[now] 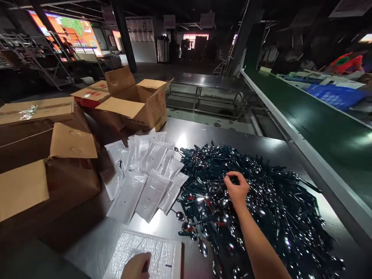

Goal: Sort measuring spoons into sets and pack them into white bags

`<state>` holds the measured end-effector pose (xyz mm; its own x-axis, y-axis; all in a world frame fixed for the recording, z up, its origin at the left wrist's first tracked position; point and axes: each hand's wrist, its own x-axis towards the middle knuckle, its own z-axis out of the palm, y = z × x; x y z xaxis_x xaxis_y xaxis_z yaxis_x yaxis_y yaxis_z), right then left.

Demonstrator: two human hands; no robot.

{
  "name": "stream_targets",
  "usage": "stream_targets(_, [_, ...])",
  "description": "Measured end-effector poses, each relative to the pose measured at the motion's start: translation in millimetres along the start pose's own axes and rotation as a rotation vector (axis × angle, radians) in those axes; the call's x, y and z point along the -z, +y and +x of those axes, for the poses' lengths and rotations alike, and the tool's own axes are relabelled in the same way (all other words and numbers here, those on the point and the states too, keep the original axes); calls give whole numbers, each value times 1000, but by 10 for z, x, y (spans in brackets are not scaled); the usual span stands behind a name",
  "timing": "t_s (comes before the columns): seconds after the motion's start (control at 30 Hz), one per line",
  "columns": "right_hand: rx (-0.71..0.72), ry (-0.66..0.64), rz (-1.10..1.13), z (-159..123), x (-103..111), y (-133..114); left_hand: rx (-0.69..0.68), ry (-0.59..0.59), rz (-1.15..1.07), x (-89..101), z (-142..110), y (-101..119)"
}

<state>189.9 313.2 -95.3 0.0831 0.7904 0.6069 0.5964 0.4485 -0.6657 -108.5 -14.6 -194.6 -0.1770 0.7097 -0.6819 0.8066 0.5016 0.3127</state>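
Note:
A broad heap of spoons with dark green handles covers the right half of the metal table. Over its middle is my right hand, thumb and fingertips curled together in a pinch; whatever lies between them is too small to make out. At the bottom edge, my left hand rests on a white, wrinkled, plastic-wrapped block. Its fingers are bent inward and partly cut off, so any held thing is hidden. Left of the spoons lies a pile of white padded packets.
An opened cardboard box stands behind the packets, another open carton at left. A green conveyor belt with a pale rail runs along the right. A blue basket sits beyond it. Some loose spoons lie at the heap's near edge.

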Motion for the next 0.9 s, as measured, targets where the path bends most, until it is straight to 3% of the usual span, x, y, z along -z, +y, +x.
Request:
stream_targets(0.1, [-194,250,39,73,274,-137,-37,15,58,45,18,11])
stream_targets(0.2, [-351,350,91,-22,488,-231,-135,21,-24,140,-44,53])
stream_targets(0.33, [-494,288,188,-357,682,-372,-267,42,-258,270,-163,230])
stream_targets(0.4, [-537,250,241,-552,773,-498,-353,-20,-467,320,-209,390])
stream_targets(0.5, [-570,188,337,-817,929,-791,-416,-135,-840,413,-269,690])
stream_targets(0.57, [-572,119,413,-968,1031,-1036,-454,-145,-990,498,-314,903])
stream_targets(0.77, [-551,-79,567,-1350,1163,-1669,-649,-226,-1010,609,-482,1464])
stream_targets(0.83, [-565,-81,576,-1456,1172,-1753,-716,-243,-995,569,-514,1588])
stream_targets(0.9, [-591,-28,570,-1541,1211,-1769,-743,-181,-986,548,-503,1676])
